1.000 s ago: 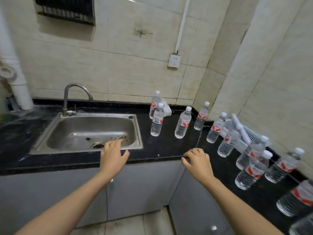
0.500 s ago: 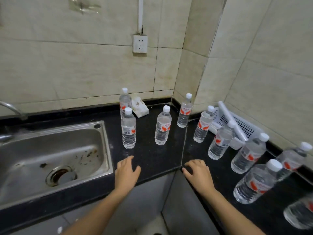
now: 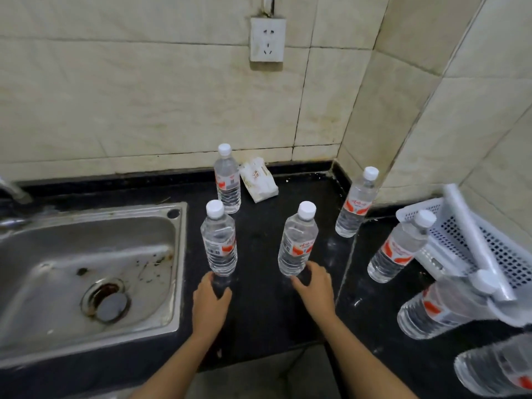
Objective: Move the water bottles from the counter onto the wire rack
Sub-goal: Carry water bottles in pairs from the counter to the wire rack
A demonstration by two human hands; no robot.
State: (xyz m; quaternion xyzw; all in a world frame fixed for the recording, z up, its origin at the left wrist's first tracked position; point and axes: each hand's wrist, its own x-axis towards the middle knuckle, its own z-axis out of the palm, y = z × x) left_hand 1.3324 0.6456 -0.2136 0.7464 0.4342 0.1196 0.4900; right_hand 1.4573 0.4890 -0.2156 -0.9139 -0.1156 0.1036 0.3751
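- Fingers (image 3: 214, 279) of left hand (image 3: 209, 303) half-curled, at base of upright left bottle (image 3: 219, 243), at 12 o'clock.
- Right hand (image 3: 315, 286) likewise cups right bottle (image 3: 298, 244); neither closed yet, I judge.

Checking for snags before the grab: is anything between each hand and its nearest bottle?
Nothing visible. The left hand reaches the base of the left bottle, the right hand the middle bottle.

Just ahead of the hands, the bottles (image 3: 219, 242) are clear ribbed plastic with glossy labels. The counter (image 3: 259, 298) beneath is polished black stone. Left of them, the sink (image 3: 161, 312) is brushed, stained steel; right, the basket (image 3: 460, 240) is perforated white plastic.
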